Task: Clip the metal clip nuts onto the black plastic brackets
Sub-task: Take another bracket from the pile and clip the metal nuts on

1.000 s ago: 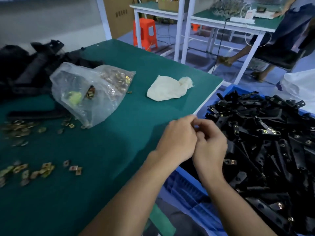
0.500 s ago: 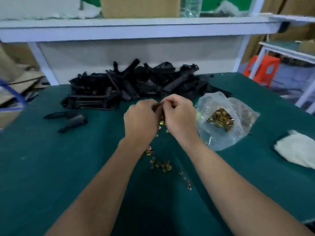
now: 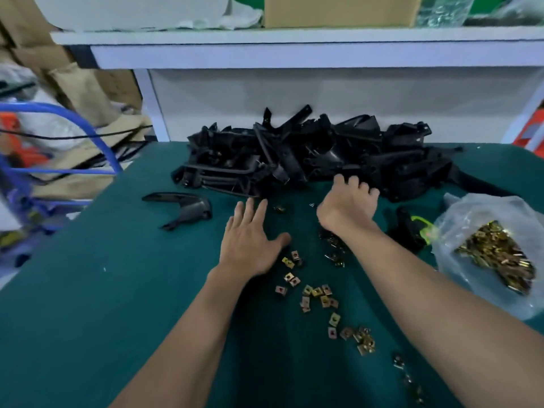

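Small brass-coloured metal clip nuts (image 3: 319,295) are scattered nearest on the green table (image 3: 88,290). The hands, joined half a second ago, are now parted. The left hand (image 3: 250,240) is spread open, and the right hand (image 3: 347,207) is curled at the heap of black plastic brackets (image 3: 309,160), though a grip cannot be told. A fresh bracket is probably being fetched. A white shelf (image 3: 294,51) is seen behind.

This is a small factory assembly workshop. A work table (image 3: 88,290) covered in green matting carries a large heap of identical black plastic brackets (image 3: 309,154), loose metal clip nuts (image 3: 318,293) strewn across it and a clear plastic bag (image 3: 471,213) holding many more. Behind stands a plain white shelf (image 3: 294,36) with a cardboard box (image 3: 338,10) on it, and to the left are flattened cardboard (image 3: 82,92) and a blue tubular cart frame (image 3: 73,119).
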A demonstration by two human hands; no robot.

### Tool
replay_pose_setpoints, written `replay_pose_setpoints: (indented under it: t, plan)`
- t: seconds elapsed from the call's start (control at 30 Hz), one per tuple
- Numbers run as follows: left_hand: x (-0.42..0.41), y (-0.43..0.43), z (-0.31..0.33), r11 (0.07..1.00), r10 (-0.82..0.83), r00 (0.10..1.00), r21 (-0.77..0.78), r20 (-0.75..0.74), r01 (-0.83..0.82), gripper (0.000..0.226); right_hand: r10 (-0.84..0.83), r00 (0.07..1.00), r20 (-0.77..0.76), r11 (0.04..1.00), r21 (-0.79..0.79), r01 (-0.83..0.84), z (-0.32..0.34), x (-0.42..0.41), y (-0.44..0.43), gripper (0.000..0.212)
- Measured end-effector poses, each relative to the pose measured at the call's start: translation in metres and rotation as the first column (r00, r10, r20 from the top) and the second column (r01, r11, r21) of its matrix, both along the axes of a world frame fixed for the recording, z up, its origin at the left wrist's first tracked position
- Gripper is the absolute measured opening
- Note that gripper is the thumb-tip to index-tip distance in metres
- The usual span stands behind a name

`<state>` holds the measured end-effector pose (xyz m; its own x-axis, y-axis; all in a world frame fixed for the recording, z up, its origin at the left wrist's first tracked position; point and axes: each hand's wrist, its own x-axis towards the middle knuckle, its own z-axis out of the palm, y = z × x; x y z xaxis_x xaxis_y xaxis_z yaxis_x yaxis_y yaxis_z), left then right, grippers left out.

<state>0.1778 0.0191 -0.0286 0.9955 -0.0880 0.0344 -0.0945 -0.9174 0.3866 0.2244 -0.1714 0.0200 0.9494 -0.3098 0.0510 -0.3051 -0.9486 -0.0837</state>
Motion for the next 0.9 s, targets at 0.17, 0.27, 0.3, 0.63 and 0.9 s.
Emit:
replay_pose_setpoints:
  t: [0.17,0.27,0.3,0.63,0.9]
  plan:
    - [-0.006,-0.011,0.003,0.994,-0.091,0.996,-0.052,0.019,0.091,0.070,0.012,0.997,-0.078,1.000,0.029,-0.010,0.013,-0.030,-0.022,0.057]
    - [-0.017,-0.030,0.002,0.975,-0.158,0.986,-0.148,0.059,0.166,0.050,0.065,0.977,-0.201,0.998,0.017,-0.063,0.015,-0.049,-0.027,0.027]
    - [-0.022,-0.037,0.002,0.966,-0.177,0.982,-0.182,0.060,0.185,0.046,0.092,0.975,-0.203,0.995,0.053,-0.083,0.016,-0.054,-0.026,0.032]
    - [-0.061,-0.054,0.022,0.828,-0.099,0.971,-0.523,0.219,0.203,0.058,-0.172,0.809,0.562,0.262,0.818,-0.512,0.065,-0.108,-0.048,0.031]
    - [-0.077,-0.070,0.032,0.290,-0.159,0.981,-0.955,-0.106,-0.057,0.043,-0.210,0.963,0.169,-0.721,0.638,-0.269,0.020,-0.136,-0.054,0.042]
